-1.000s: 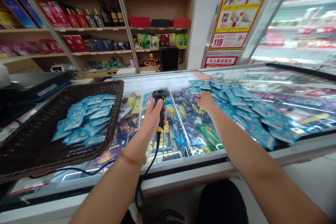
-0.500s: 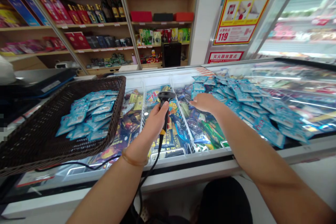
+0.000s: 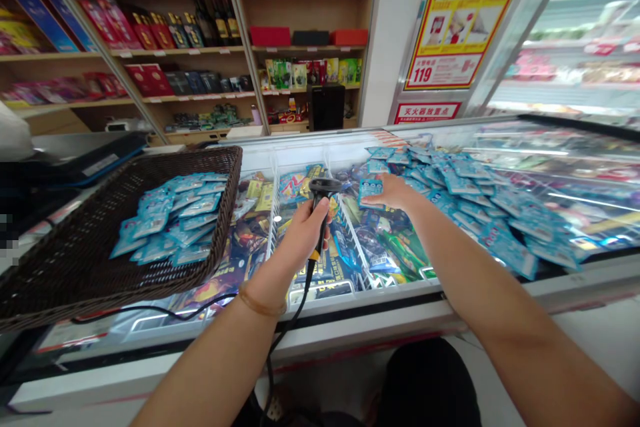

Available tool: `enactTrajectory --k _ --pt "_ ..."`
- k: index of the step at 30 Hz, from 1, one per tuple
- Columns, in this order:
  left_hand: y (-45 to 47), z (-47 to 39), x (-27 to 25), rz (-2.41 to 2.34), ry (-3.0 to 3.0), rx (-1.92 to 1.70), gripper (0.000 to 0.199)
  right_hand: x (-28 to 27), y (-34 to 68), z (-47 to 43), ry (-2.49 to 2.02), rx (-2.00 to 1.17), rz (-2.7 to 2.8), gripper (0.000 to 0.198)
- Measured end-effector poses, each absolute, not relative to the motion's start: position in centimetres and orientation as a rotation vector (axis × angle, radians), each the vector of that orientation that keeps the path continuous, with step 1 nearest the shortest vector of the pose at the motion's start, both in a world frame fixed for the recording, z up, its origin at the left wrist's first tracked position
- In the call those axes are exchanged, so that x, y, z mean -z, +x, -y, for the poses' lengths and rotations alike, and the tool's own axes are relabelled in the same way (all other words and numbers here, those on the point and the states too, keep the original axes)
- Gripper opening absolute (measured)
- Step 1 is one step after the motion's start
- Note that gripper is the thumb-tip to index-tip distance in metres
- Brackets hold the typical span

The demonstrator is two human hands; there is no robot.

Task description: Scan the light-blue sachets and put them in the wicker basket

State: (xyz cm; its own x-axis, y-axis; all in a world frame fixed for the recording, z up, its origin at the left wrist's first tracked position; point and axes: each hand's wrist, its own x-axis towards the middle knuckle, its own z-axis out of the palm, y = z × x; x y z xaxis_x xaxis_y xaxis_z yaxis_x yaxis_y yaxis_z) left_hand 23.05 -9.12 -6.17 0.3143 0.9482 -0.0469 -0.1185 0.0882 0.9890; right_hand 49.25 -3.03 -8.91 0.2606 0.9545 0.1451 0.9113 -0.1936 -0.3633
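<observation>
My left hand (image 3: 307,227) is closed round the handle of a black barcode scanner (image 3: 324,185), its head tipped toward the right. From the grip a cable runs down past the freezer's front edge. My right hand (image 3: 395,192) pinches a small blue packet (image 3: 369,191) by its right side, just to the right of the scanner head and above the glass. Beyond and right of that hand spreads a heap of similar blue packets (image 3: 463,180). More blue packets (image 3: 175,213) lie piled in a brown wicker basket (image 3: 231,197) at the left.
Below the hands is a glass-topped chest freezer (image 3: 305,340) with bagged frozen goods, split by white wire dividers (image 3: 353,233). A dark device (image 3: 95,167) stands behind the basket. Shelves (image 3: 305,47) with boxes and bottles line the back; a poster (image 3: 453,20) hangs at right.
My right hand now holds a blue packet out to the left of the heap, with its face showing. The scanner has shifted slightly right in my left hand.
</observation>
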Motion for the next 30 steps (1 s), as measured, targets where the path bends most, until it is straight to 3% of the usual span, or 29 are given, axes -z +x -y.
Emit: enactTrajectory --k 5,11,30 --pt "23.0 9.3 6.4 -0.868 1.254 -0.959 0.043 8.4 48.9 2.6 -1.811 -0.414 1.281 0.063" --pt "22.9 9.9 6.3 -0.732 1.425 -0.89 0.041 7.5 47.7 2.8 -1.289 -0.992 0.924 0.035" --pt "22.6 10.2 6.7 -0.625 1.59 -0.784 0.037 7.1 47.3 2.9 -1.157 -0.971 0.864 0.034"
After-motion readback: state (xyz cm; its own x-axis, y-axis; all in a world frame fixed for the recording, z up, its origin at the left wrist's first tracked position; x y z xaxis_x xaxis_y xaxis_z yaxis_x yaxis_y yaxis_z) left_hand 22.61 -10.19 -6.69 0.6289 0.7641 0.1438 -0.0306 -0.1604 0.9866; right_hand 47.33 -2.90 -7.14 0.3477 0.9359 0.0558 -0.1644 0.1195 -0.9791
